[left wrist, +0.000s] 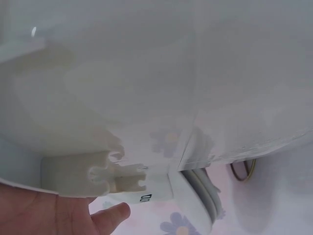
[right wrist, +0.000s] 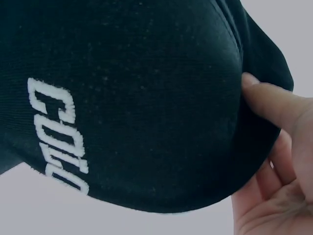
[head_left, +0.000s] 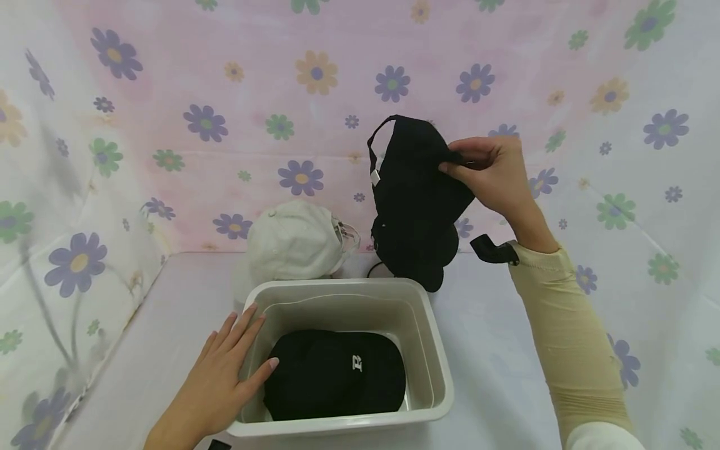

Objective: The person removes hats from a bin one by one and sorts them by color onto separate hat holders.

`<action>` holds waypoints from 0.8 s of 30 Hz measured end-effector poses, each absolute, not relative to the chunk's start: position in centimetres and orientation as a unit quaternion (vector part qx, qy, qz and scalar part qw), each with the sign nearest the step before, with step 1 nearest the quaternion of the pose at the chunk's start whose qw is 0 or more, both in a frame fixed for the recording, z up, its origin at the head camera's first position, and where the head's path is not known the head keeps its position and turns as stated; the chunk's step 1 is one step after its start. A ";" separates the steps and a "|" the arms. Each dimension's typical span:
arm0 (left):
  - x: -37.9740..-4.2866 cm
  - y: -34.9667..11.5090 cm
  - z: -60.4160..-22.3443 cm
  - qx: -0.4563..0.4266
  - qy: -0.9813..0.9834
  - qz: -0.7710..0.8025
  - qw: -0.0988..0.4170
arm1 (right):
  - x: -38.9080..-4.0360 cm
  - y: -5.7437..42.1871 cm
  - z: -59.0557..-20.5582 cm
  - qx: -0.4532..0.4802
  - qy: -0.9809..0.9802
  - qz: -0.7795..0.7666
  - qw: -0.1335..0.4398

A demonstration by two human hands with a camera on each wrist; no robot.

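Note:
My right hand (head_left: 495,172) pinches a black baseball cap (head_left: 419,165) at its brim and holds it up behind the bin. The cap's back strap hangs to the left. In the right wrist view, thumb and fingers grip the brim edge of the dark cap (right wrist: 161,107), which bears white embroidered letters. A light grey plastic bin (head_left: 441,369) stands in front, and my left hand (head_left: 222,369) rests at its left rim with fingers spread. Inside the bin lies another black cap (head_left: 320,375) with a small white letter.
Behind the bin at left sits a white cap (head_left: 295,244). More black headwear (head_left: 419,262) shows below the raised cap, partly hidden by it. Floral cloth (head_left: 253,150) walls the white table (head_left: 489,375) at the back and sides.

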State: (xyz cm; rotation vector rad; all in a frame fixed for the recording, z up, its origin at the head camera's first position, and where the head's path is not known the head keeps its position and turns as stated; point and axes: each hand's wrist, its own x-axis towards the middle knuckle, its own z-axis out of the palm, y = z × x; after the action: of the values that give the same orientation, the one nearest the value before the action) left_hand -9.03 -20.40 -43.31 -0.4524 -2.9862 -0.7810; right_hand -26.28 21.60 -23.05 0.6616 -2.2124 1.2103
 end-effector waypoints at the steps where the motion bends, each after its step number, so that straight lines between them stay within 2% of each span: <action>1: -9.0 -20.4 -43.3 -0.145 -0.957 -0.251 0.011 | -26.8 21.4 -23.4 0.249 -0.823 0.439 0.259; 8: -9.0 -20.5 -43.3 -0.146 -0.956 -0.256 0.010 | -29.9 19.7 -27.3 0.285 -0.851 0.398 0.191; 16: -8.9 -20.3 -43.1 -0.152 -0.952 -0.264 0.019 | -31.2 18.4 -32.1 0.287 -0.884 0.358 0.093; 19: -8.8 -20.3 -43.2 -0.150 -0.952 -0.266 0.020 | -31.4 18.4 -33.0 0.285 -0.884 0.361 0.088; 24: -8.7 -20.4 -43.2 -0.147 -0.952 -0.268 0.019 | -31.9 18.8 -33.5 0.278 -0.876 0.374 0.120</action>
State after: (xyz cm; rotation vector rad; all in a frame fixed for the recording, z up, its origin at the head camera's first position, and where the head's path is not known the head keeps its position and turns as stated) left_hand -8.74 -20.38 -43.25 -0.4550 -2.9554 -0.8335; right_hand -31.88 18.84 -33.51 0.8135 -2.5599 1.0941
